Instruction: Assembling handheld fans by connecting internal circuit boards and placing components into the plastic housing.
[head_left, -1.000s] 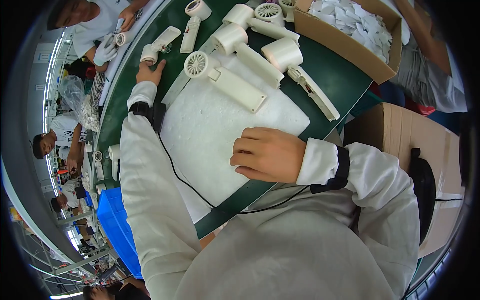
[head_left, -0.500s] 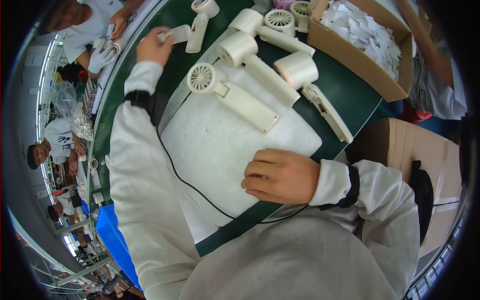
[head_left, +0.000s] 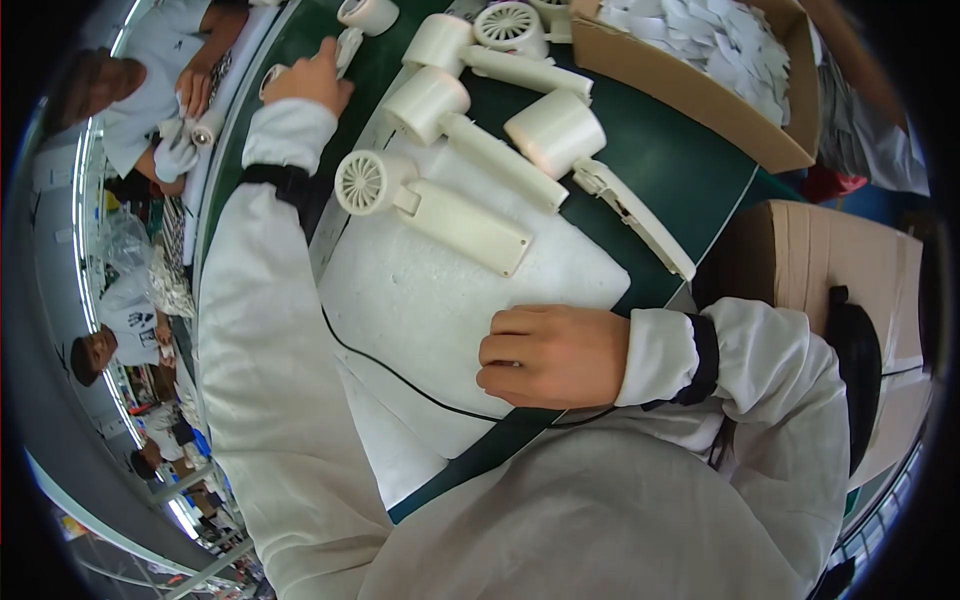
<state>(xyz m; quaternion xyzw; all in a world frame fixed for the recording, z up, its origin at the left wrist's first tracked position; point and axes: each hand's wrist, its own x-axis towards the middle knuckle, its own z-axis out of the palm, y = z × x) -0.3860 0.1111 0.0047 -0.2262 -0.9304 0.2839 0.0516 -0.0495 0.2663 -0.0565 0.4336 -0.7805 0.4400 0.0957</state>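
At the far left of the green table, my left hand (head_left: pixel 308 82) has its fingers around the lower handle of a white handheld fan (head_left: pixel 367 14). A small pale piece (head_left: pixel 271 80) shows at the outer side of that hand, partly hidden by it. My right hand (head_left: pixel 556 355) rests, fingers curled and with nothing visible in them, on a white foam sheet (head_left: pixel 420 310). Beyond it a cream handheld fan (head_left: pixel 465 225) lies on the sheet, its round grille facing up to the left. Several like it lie farther back, among them a fan with its handle's inner side showing (head_left: pixel 557 132).
An open cardboard box (head_left: pixel 690 85) of white flakes stands at the back right. A closed carton (head_left: pixel 850 255) is at my right. A black cord (head_left: pixel 400 385) crosses the sheet between my wrists. Co-workers (head_left: pixel 150 75) sit along the left.
My left hand has moved right from the small pale piece it held onto the fan's handle. My right hand stays on the sheet. The whole view has shifted slightly.
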